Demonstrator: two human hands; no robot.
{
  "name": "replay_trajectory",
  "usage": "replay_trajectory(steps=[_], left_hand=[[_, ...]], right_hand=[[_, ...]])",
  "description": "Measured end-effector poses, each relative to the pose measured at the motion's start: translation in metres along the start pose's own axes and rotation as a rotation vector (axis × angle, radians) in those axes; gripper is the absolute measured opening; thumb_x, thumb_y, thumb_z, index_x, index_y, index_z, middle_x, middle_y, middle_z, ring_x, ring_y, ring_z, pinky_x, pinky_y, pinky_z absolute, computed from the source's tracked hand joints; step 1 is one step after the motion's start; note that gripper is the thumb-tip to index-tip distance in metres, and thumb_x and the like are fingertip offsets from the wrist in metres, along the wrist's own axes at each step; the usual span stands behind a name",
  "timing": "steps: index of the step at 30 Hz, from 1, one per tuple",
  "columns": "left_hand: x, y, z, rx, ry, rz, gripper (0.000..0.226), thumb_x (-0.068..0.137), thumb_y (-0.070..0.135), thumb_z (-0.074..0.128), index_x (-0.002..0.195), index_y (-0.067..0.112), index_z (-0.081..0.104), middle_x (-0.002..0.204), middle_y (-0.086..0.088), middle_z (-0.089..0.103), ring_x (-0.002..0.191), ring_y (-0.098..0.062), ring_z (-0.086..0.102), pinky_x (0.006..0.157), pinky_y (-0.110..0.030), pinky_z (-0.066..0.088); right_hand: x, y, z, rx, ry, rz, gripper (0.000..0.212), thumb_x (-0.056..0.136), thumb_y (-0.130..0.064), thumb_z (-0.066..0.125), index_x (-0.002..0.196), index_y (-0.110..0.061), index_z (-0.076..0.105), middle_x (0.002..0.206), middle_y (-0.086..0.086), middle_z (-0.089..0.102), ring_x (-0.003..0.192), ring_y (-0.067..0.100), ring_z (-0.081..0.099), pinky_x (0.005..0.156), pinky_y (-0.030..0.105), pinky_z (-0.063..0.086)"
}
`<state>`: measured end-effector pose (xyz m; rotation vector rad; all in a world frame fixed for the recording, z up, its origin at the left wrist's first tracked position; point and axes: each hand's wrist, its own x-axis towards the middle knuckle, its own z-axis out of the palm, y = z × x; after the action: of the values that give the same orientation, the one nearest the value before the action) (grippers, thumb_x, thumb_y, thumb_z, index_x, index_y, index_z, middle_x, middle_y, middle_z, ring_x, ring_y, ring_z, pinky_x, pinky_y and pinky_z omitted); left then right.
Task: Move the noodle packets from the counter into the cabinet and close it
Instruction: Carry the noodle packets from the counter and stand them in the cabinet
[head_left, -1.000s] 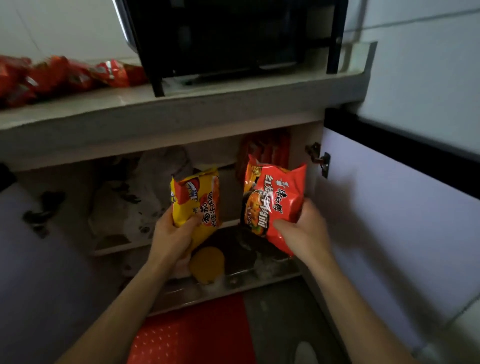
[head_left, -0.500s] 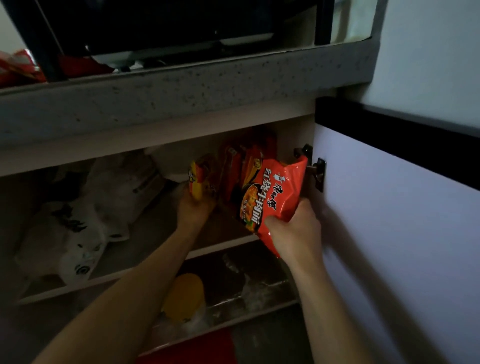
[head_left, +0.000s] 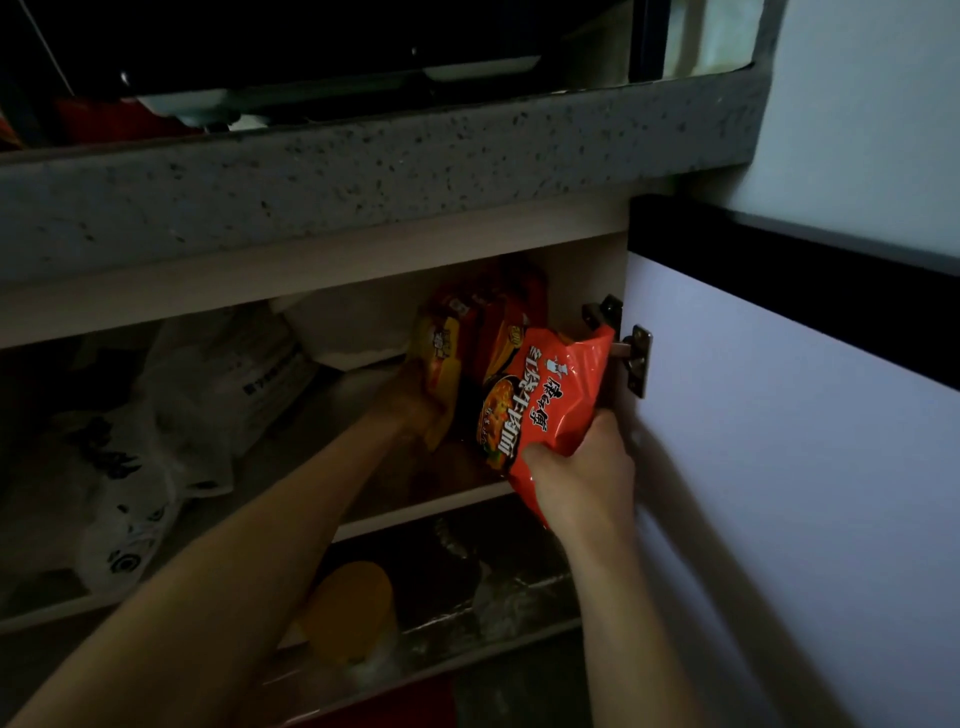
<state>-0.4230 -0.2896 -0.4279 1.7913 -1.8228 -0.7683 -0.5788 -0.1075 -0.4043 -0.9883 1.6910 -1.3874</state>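
The cabinet under the speckled counter (head_left: 363, 171) stands open, its white door (head_left: 779, 467) swung out to the right. My left hand (head_left: 415, 405) reaches deep onto the upper shelf (head_left: 426, 512) and holds a yellow noodle packet (head_left: 441, 358) upright against several red packets (head_left: 498, 317) standing at the back right. My right hand (head_left: 582, 478) grips a red noodle packet (head_left: 545, 405) by its lower edge, just inside the cabinet opening beside the door hinge (head_left: 636, 361).
White plastic bags (head_left: 156, 441) fill the left part of the upper shelf. On the lower shelf lie a yellow round object (head_left: 353, 608) and crumpled clear plastic (head_left: 509, 587). More red packets (head_left: 104, 122) show dimly on the counter at top left, beside a dark appliance (head_left: 311, 41).
Both hands moved up and forward into the cabinet. The yellow packet went from in front of the shelves to the back right of the upper shelf; the red packet followed to the opening.
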Motion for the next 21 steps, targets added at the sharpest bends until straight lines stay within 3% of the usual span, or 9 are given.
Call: replay_trajectory(steps=[2, 4, 7, 10, 12, 15, 19, 21], left_hand=[[0.005, 0.002, 0.000, -0.045, 0.044, 0.028, 0.068, 0.088, 0.012, 0.066, 0.147, 0.017, 0.034, 0.146, -0.011, 0.046, 0.129, -0.030, 0.048, 0.098, -0.034, 0.041], [0.007, 0.001, 0.000, -0.080, 0.063, 0.078, 0.069, 0.090, 0.016, 0.064, 0.150, 0.019, 0.030, 0.147, -0.009, 0.045, 0.131, -0.029, 0.046, 0.101, -0.033, 0.039], [0.009, -0.004, 0.001, -0.207, 0.045, 0.133, 0.073, 0.093, 0.024, 0.062, 0.153, 0.021, 0.022, 0.149, -0.006, 0.042, 0.135, -0.027, 0.043, 0.099, -0.030, 0.039], [0.019, -0.010, 0.004, -0.190, 0.073, 0.115, 0.072, 0.097, 0.027, 0.056, 0.155, 0.023, 0.013, 0.153, -0.007, 0.037, 0.135, -0.029, 0.042, 0.099, -0.032, 0.041], [0.028, -0.011, 0.006, -0.146, 0.080, 0.099, 0.071, 0.099, 0.037, 0.049, 0.156, 0.025, 0.009, 0.154, -0.010, 0.036, 0.131, -0.032, 0.046, 0.102, -0.038, 0.045], [0.034, -0.009, 0.006, -0.121, 0.088, 0.110, 0.070, 0.100, 0.046, 0.041, 0.156, 0.024, 0.005, 0.156, -0.009, 0.032, 0.136, -0.030, 0.041, 0.104, -0.034, 0.038], [0.035, -0.009, 0.003, -0.128, 0.047, 0.090, 0.076, 0.098, 0.043, 0.050, 0.156, 0.023, 0.005, 0.157, -0.008, 0.030, 0.140, -0.029, 0.036, 0.108, -0.034, 0.034], [0.021, -0.006, 0.000, -0.154, 0.093, 0.088, 0.080, 0.094, 0.036, 0.059, 0.156, 0.023, 0.011, 0.154, -0.007, 0.037, 0.136, -0.027, 0.042, 0.104, -0.033, 0.039]], right_hand=[[0.002, 0.002, -0.003, -0.012, 0.015, -0.012, 0.051, 0.086, -0.021, 0.072, 0.130, -0.019, 0.045, 0.127, 0.002, 0.059, 0.081, 0.007, 0.055, 0.061, 0.013, 0.038], [0.004, 0.005, -0.005, -0.020, 0.027, -0.024, 0.050, 0.086, -0.019, 0.072, 0.129, -0.019, 0.047, 0.125, 0.003, 0.060, 0.070, 0.001, 0.045, 0.055, 0.009, 0.036], [0.008, 0.010, -0.008, -0.022, 0.028, -0.047, 0.050, 0.085, -0.019, 0.073, 0.129, -0.019, 0.047, 0.126, 0.003, 0.060, 0.082, 0.008, 0.049, 0.066, 0.018, 0.041], [0.010, 0.012, -0.008, -0.036, 0.021, -0.062, 0.053, 0.085, -0.021, 0.073, 0.130, -0.020, 0.045, 0.128, 0.003, 0.058, 0.095, 0.014, 0.056, 0.061, 0.015, 0.038], [0.012, 0.014, -0.009, -0.043, 0.023, -0.066, 0.055, 0.086, -0.021, 0.073, 0.132, -0.021, 0.044, 0.129, 0.001, 0.057, 0.091, 0.010, 0.054, 0.060, 0.013, 0.037], [0.013, 0.015, -0.007, -0.037, 0.006, -0.074, 0.055, 0.085, -0.021, 0.073, 0.132, -0.022, 0.045, 0.127, -0.001, 0.059, 0.075, 0.000, 0.045, 0.055, 0.007, 0.034], [0.010, 0.011, -0.003, -0.053, -0.024, -0.076, 0.051, 0.086, -0.023, 0.073, 0.129, -0.023, 0.046, 0.126, -0.003, 0.059, 0.074, -0.001, 0.046, 0.053, 0.004, 0.032], [0.010, 0.010, -0.003, -0.057, -0.039, -0.095, 0.053, 0.086, -0.024, 0.073, 0.131, -0.024, 0.046, 0.128, -0.003, 0.059, 0.089, 0.006, 0.055, 0.057, 0.004, 0.034]])
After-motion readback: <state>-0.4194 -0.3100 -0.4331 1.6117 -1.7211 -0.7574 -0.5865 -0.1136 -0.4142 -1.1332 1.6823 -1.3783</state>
